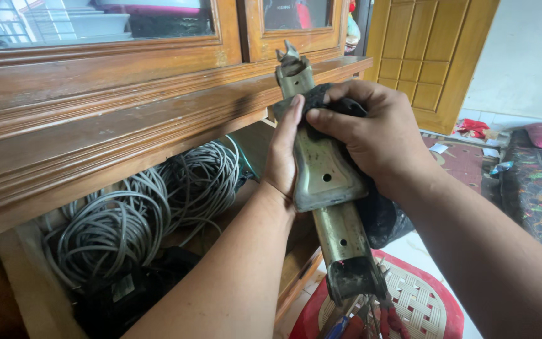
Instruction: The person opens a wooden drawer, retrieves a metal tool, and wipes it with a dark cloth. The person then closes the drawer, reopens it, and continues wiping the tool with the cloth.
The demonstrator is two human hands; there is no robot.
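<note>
At the centre of the frame, the left hand (281,157) closes around a long, dull metal bracket (324,172). Its long axis runs from upper centre down to the lower right, torn end pointing up. The right hand (377,135) presses a black cloth (327,100) onto it. Coiled grey cables (152,207) lie in the wooden cabinet (95,119) at left.

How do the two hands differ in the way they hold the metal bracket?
The left hand grips the metal bracket bare, from the side, thumb along its edge. The right hand lies over the bracket from above and presses a black cloth against its upper part. The left hand has no cloth. Both hands touch the bracket.
</note>
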